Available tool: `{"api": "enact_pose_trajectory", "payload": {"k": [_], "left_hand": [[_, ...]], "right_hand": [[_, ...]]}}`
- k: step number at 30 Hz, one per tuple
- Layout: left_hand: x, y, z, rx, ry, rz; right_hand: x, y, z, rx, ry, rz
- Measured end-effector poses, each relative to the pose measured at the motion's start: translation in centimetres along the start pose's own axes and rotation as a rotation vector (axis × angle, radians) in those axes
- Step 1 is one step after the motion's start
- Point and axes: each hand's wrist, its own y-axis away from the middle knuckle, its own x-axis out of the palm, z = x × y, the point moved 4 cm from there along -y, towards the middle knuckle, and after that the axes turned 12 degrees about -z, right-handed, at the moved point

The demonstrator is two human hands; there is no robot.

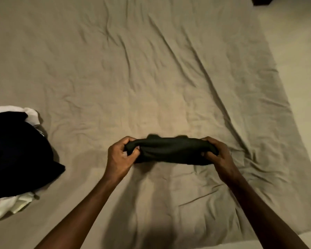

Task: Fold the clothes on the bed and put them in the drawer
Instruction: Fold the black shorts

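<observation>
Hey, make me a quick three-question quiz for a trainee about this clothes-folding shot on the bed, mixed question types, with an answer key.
1. True or false: both hands grip the dark garment at once.
2. Multiple choice: the pile of unfolded clothes lies A) at the left edge of the bed sheet, B) under the garment, C) at the right edge.
3. Fill in: the pile holds black and ___ fabric.

Key
1. True: the left hand holds one end, the right hand the other.
2. A
3. white
</observation>
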Motion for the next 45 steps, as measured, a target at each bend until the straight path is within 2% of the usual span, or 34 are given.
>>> {"api": "enact_pose_trajectory", "payload": {"k": [4,7,9,11,14,16,19,22,24,26,28,34,36,39,43,45], "left_hand": [[-1.8,-1.6,-3.5,-0.116,0.199,0.016],[-1.9,-2.6,-2.7,-0.232,0.259,0.049],[-1.2,-3.8,0.1,-0.324,0.202,0.03],[-0.5,-5.4,3.9,-0.336,0.001,-0.041],[0.1,-6.4,8.1,-0.213,-0.445,-0.169],[0.6,-5.4,9.1,-0.103,-0.527,-0.223],[2.3,-2.8,8.5,0.179,-0.58,-0.18],[4.9,-0.1,8.4,0.342,-0.661,0.052],[6.6,0.5,9.8,0.357,-0.746,0.155],[7.4,0.2,11.9,0.332,-0.843,0.174],[7.7,-0.3,13.9,0.343,-0.898,0.173],[7.8,0.0,14.8,0.374,-0.824,0.138],[7.3,0.4,14.2,0.294,-0.711,0.099],[5.9,1.5,13.3,0.03,-0.534,-0.116],[5.2,3.2,13.2,-0.278,-0.295,-0.374],[5.3,3.7,13.2,-0.415,-0.199,-0.433]], "right_hand": [[-0.2,-1.4,3.4,0.132,-0.194,0.001],[0.9,-2.2,2.7,0.303,-0.231,-0.024],[2.1,-3.3,0.7,0.402,-0.211,-0.075],[2.9,-4.9,-3.0,0.417,-0.053,-0.17],[3.0,-6.3,-8.6,0.274,0.553,-0.308],[3.3,-5.5,-10.2,0.219,0.753,-0.403],[5.7,-3.2,-9.3,-0.005,0.868,-0.48],[9.5,-0.5,-8.2,-0.178,0.924,-0.338],[11.6,0.4,-9.0,-0.262,1.002,-0.175],[12.3,0.3,-10.9,-0.3,1.067,-0.07],[12.3,-0.3,-13.0,-0.29,1.083,-0.047],[12.1,-0.3,-14.3,-0.291,0.969,-0.106],[11.1,0.0,-14.0,-0.228,0.917,-0.202],[9.4,0.4,-14.2,-0.011,0.768,-0.372],[7.7,0.9,-14.4,0.209,0.554,-0.486],[7.0,0.8,-14.5,0.332,0.46,-0.535]]}}
